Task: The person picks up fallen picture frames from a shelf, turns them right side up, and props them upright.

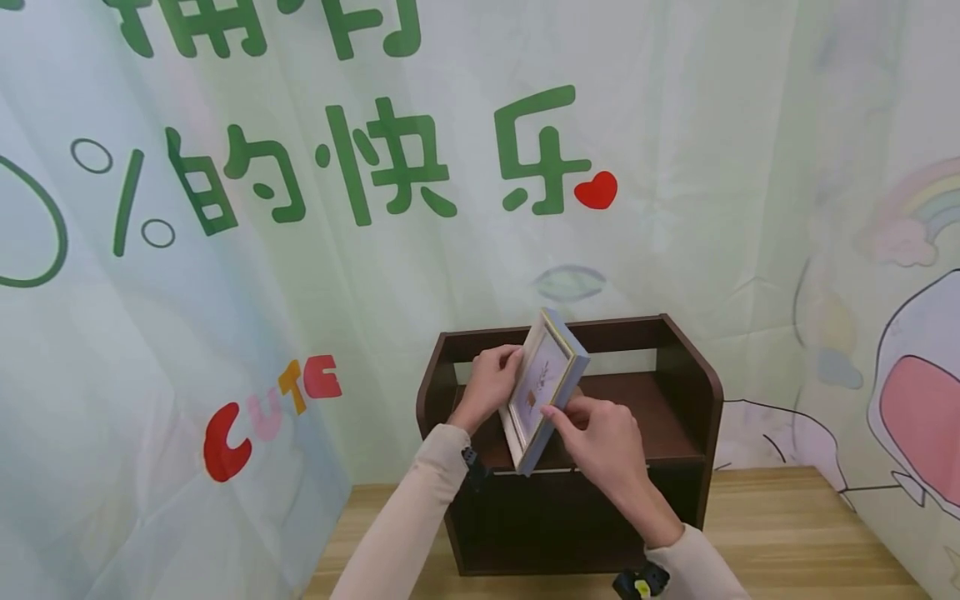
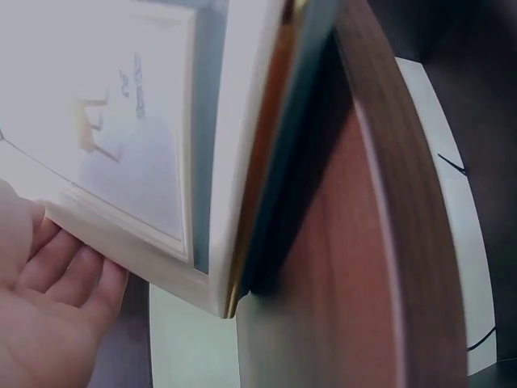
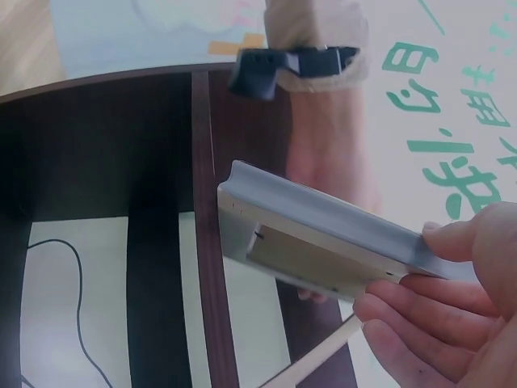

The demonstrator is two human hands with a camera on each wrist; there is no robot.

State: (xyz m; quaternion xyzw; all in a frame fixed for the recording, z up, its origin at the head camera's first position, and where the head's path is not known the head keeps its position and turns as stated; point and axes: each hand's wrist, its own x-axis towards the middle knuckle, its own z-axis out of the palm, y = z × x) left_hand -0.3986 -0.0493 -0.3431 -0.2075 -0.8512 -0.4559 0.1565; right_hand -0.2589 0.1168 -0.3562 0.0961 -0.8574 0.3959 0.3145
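Observation:
Both hands hold a picture frame, tilted on edge over the top of a dark brown wooden shelf unit. Its front carries a pale border and a small drawing, and its outer side is grey-blue. My left hand grips the far left side, fingers behind the border in the left wrist view. On the near right side, my right hand pinches the frame with the thumb on the grey-blue side and the fingers underneath. The hollow back of the frame shows in the right wrist view.
The shelf unit has a raised back rail, curved side panels and a dark lower compartment. It stands on a light wooden table. Behind hangs a printed curtain with green lettering. Dark devices are strapped to the wrists.

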